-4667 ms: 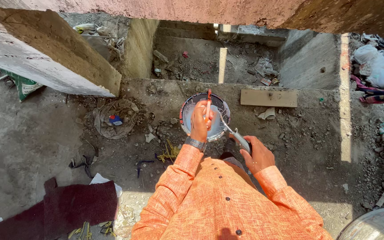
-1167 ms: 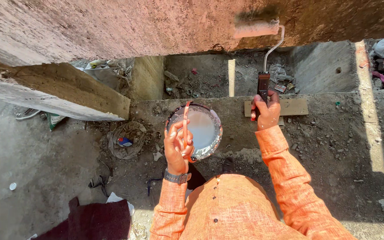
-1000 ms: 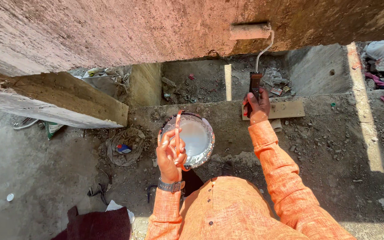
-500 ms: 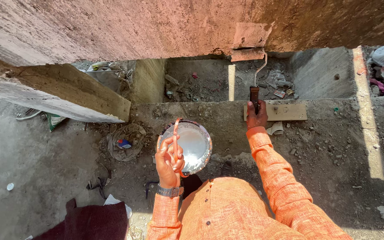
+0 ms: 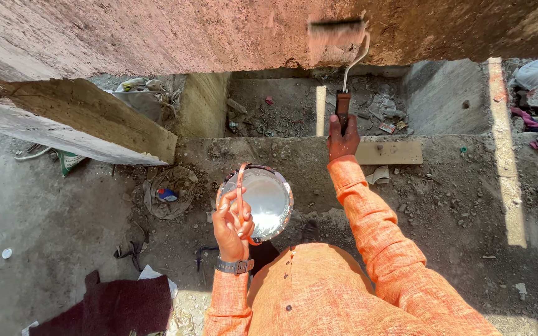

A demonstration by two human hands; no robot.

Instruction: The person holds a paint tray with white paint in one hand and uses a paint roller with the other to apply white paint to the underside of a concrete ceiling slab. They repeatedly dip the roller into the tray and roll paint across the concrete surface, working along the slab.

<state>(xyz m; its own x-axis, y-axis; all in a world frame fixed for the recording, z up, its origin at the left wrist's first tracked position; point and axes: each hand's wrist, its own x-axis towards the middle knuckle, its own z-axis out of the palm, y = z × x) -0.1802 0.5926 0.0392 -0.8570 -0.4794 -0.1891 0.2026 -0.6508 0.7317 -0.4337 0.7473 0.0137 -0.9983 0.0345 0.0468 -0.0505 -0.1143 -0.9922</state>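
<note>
Right hand: your right hand point(image 5: 342, 138) is closed around the dark handle of the paint roller point(image 5: 337, 36), arm stretched up.
Roller: its sleeve is pressed on the reddish wall point(image 5: 157, 31), near the wall's lower edge.
Left hand: your left hand point(image 5: 233, 221) grips the thin handle of the round paint tin point(image 5: 263, 199), held above the dusty ground point(image 5: 63, 211).
Tin: pale paint inside, close to your chest.

Glossy metal bowl point(image 5: 263, 200) — rough, matt plastered wall point(image 5: 157, 31) — fuzzy roller point(image 5: 336, 32), woven orange cloth sleeve point(image 5: 375, 218).
</note>
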